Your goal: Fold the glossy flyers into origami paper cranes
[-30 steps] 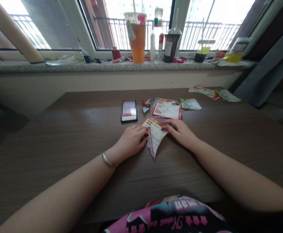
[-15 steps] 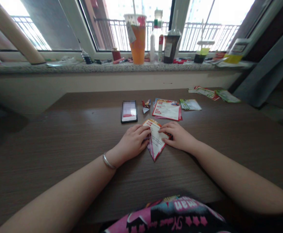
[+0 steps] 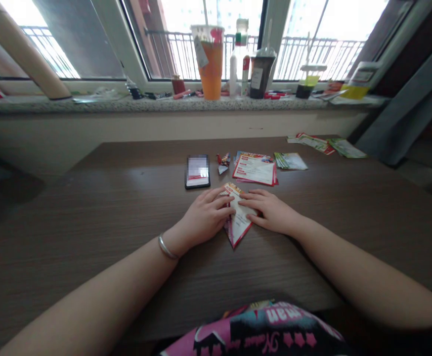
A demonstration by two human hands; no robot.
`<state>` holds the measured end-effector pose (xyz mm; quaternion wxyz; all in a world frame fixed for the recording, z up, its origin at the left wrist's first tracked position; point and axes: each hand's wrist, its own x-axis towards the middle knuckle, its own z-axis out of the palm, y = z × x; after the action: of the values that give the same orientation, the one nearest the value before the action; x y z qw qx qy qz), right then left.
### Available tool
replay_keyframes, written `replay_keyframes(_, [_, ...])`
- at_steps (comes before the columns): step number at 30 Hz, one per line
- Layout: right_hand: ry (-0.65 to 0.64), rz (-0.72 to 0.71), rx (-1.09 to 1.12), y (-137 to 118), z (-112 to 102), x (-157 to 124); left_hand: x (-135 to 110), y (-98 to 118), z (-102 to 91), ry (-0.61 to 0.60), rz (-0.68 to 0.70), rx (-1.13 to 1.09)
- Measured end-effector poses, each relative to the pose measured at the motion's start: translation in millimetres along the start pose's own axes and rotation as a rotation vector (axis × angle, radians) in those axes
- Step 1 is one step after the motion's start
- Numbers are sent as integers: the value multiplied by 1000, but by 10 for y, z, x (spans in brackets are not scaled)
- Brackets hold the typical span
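Note:
A printed sheet of paper (image 3: 240,217) with a red border lies on the table, folded to a point that faces me. On its left side rests my left hand (image 3: 209,213), the fingers stretched out over the paper's left fold. My right hand (image 3: 270,210) lies on the right side, its fingers extended and apart, the tips on the printed face. Neither hand wraps round anything. The underside of the sheet and part of its right edge are hidden. Just beyond it is a stack of similar printed sheets (image 3: 255,169).
A phone (image 3: 197,172) and a small folded paper piece (image 3: 223,163) lie beyond my left hand. Green-white cards (image 3: 290,161) and more leaflets (image 3: 345,148) are at the right back. On the windowsill stand an orange drink cup (image 3: 211,69) and a dark drink cup (image 3: 261,74).
My left fingers have slid slightly right and lie flatter over the sheet. My right fingers have straightened and spread on it. The paper's near tip has shifted slightly left and nearer to me.

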<state>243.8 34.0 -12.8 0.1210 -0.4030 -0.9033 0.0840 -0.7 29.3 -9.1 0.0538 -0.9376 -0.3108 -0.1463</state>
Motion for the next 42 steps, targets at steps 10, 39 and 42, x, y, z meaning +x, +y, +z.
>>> replay_keyframes(10, [-2,4,-53,-10,-44,-13,-11,27,-139,120,-42,85])
replay_keyframes(39, [-88,-51,-98,72,-210,-73,-154,-129,-361,-426,-220,173])
replay_keyframes(42, [-87,-43,-107,71,-221,-77,-167,-182,-399,-456,-247,164])
